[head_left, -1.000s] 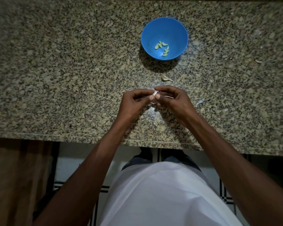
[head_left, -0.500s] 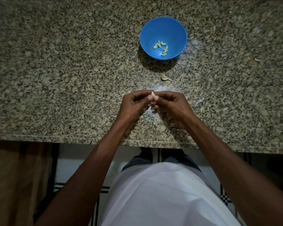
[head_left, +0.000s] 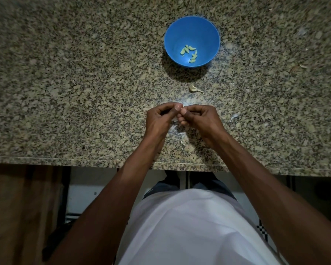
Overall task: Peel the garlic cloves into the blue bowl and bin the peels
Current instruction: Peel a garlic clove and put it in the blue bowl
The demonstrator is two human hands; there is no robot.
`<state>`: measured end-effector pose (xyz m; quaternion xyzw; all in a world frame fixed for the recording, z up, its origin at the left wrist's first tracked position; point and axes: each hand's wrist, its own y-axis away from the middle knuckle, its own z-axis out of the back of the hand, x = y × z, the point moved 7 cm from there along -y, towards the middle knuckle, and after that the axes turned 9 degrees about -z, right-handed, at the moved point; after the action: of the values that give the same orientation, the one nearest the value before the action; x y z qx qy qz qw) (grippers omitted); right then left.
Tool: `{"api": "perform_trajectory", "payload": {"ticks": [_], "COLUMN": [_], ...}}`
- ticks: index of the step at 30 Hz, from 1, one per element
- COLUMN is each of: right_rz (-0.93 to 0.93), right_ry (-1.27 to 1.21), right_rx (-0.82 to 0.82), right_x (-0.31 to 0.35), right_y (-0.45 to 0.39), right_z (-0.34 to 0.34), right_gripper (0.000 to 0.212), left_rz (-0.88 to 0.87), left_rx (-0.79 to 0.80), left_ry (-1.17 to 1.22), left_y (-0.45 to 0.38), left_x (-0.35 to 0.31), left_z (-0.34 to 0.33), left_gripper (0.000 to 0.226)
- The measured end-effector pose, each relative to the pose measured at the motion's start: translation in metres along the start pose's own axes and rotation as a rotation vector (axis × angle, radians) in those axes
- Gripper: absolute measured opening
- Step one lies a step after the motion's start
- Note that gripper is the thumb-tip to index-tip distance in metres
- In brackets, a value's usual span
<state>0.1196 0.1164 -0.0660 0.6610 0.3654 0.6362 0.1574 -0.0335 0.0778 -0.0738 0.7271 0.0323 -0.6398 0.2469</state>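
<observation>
The blue bowl [head_left: 192,41] stands on the granite counter [head_left: 84,83] and holds several peeled, pale green garlic cloves [head_left: 189,52]. One unpeeled clove [head_left: 194,89] lies on the counter just in front of the bowl. My left hand [head_left: 159,119] and my right hand [head_left: 199,119] meet above the counter near its front edge, thumbs tip to tip. Their curled fingers pinch a small garlic clove between them, which the fingertips hide almost fully.
A white scrap of peel [head_left: 234,117] lies right of my right hand, and another bit [head_left: 303,66] lies far right. Small peel flakes [head_left: 180,131] sit under my hands. The counter's front edge [head_left: 65,159] runs below my wrists.
The pale clove and white peel that showed between my fingertips are now covered by them. My hands stayed together in nearly the same spot.
</observation>
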Motion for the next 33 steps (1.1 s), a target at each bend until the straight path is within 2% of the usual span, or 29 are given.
{"api": "perform_trajectory", "payload": {"ticks": [4, 8, 10, 14, 17, 19, 22, 26, 30, 33], "right_rz": [-0.103, -0.226, -0.155, 0.102, 0.229, 0.240, 0.184, 0.234, 0.309, 0.343], "right_ry": [-0.042, -0.195, -0.128, 0.174, 0.250, 0.245, 0.188, 0.264, 0.351, 0.426], "right_rx": [0.022, -0.004, -0.060, -0.245, -0.310, -0.326, -0.305, -0.319, -0.278, -0.253], "right_x": [-0.003, -0.010, -0.008, 0.009, 0.017, 0.018, 0.015, 0.023, 0.035, 0.042], "right_y": [-0.004, -0.005, -0.004, 0.001, 0.004, 0.003, -0.001, 0.001, 0.004, 0.006], "right_z": [0.000, -0.001, 0.002, 0.002, -0.003, -0.004, 0.001, 0.010, 0.011, 0.008], "right_gripper": [0.021, 0.006, 0.007, 0.011, 0.006, 0.005, 0.006, 0.009, 0.005, 0.013], "left_rz": [-0.005, 0.035, 0.083, 0.183, 0.223, 0.244, 0.286, 0.258, 0.060, -0.042], "left_rx": [0.023, 0.018, -0.060, -0.252, -0.311, -0.319, -0.282, -0.136, 0.013, 0.054], "left_ry": [-0.016, 0.003, -0.021, 0.006, 0.082, 0.119, 0.208, 0.231, -0.019, -0.172], "left_y": [0.000, -0.001, 0.001, 0.007, 0.008, 0.007, 0.007, 0.005, -0.003, -0.009], "left_x": [-0.003, -0.003, 0.001, 0.010, 0.009, 0.006, 0.004, -0.003, -0.019, -0.028], "left_z": [-0.003, -0.006, -0.005, -0.003, -0.006, -0.007, -0.009, -0.011, -0.004, 0.000], "left_gripper": [0.020, 0.018, 0.017, 0.020, 0.015, 0.010, 0.008, 0.013, 0.018, 0.016]}}
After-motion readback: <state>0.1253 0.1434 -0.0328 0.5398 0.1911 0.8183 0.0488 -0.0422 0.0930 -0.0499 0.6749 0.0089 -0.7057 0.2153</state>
